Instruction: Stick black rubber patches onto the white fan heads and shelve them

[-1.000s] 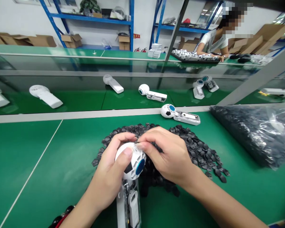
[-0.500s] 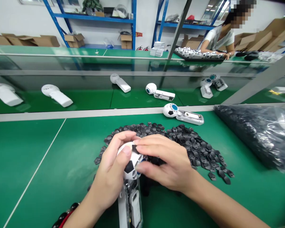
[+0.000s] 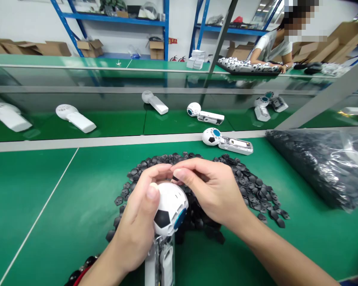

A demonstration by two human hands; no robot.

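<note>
My left hand (image 3: 137, 216) is wrapped round a hand-held fan (image 3: 169, 208) with a white football-patterned head, a blue centre and an open handle that points toward me. One black patch sits low on the head. My right hand (image 3: 211, 190) hovers over the top of the head with thumb and forefinger pinched together; what they hold is too small to make out. Just behind both hands lies a pile of small black patches (image 3: 250, 190) on the green table (image 3: 62, 206).
Another football fan (image 3: 223, 141) lies at the table's far edge. Beyond it, several white fans (image 3: 74, 117) lie on the conveyor belt. A clear bag of black patches (image 3: 322, 163) sits at the right. A person (image 3: 274, 45) works at the far bench, before blue shelving.
The fan head has tipped so its white top and a black patch face me. My right hand lifted from the head's front to its top edge.
</note>
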